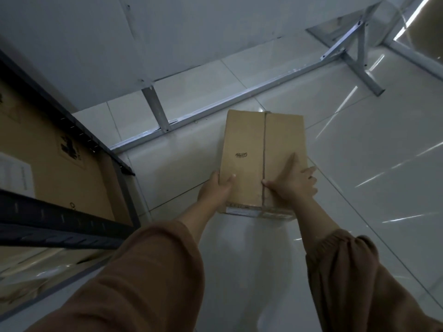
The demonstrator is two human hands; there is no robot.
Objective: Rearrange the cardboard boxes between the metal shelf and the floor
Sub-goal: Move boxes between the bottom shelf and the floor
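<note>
Two hands on one small box (247, 144), so the next move turns on where it sits vs. the metal shelf (72, 219).

Far left: the shelf, dark rails, w/ a big box (48, 144) lying on one level, pale label on its top. The shelf stands left of the person. The small box is out front and a bit right, w/ a strip of bare floor (371, 164) btwn the two.

Next, the left hand (214, 189) grasps the small box's left edge at the near end. Its thumb is on top and its fingers go down the side, out of sight. It's the hand closer to the shelf.

Middle: the small box is flat side up, flaps closed along a centre seam (264, 152). Its long axis runs straight away from the person toward the silver frame (215, 104) at the wall. It's low over the tiles. Can't tell if the bottom touches the floor or hangs just above it.

Right: the right hand (296, 185) clasps the right edge, also at the near end. Its thumb presses on top by the seam and its fingers curl over the side.

Both grips are at the same end, so the far end is unsupported. My guess: if it's headed for the shelf, it needs a swing left, w/ the left hand leading. If it's headed for the floor, it's approx. in place.
</note>
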